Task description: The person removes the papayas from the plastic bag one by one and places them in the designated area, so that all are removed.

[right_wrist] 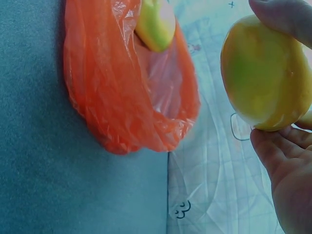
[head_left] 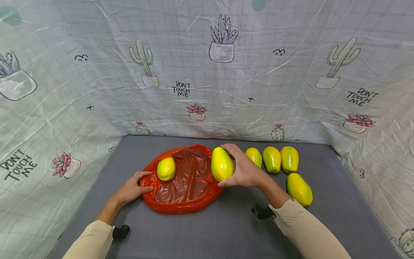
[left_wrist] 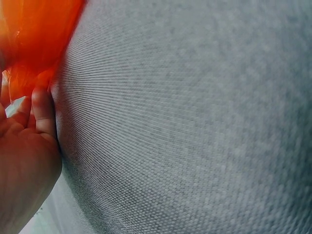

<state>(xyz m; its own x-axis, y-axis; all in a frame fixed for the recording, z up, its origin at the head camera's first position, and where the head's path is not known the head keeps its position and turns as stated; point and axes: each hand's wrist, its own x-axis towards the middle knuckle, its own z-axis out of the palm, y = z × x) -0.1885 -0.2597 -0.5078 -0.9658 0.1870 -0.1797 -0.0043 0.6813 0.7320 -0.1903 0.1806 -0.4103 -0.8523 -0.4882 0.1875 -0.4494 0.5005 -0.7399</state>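
Observation:
A red plastic bag lies on the table with its mouth spread wide and rim rolled outward. One yellow-green papaya rests inside it, toward the left. My left hand holds the bag's left rim; in the left wrist view the thumb touches the red plastic, and part of the hand is cut off. Over the bag's right rim, my right hand grips another papaya between thumb and fingers. The right wrist view shows this held papaya raised apart from the bag.
To the right are several more papayas: three in a row at the back, with the rightmost among them, and one papaya nearer the front. The grey table meets a hanging printed cloth at the back and sides.

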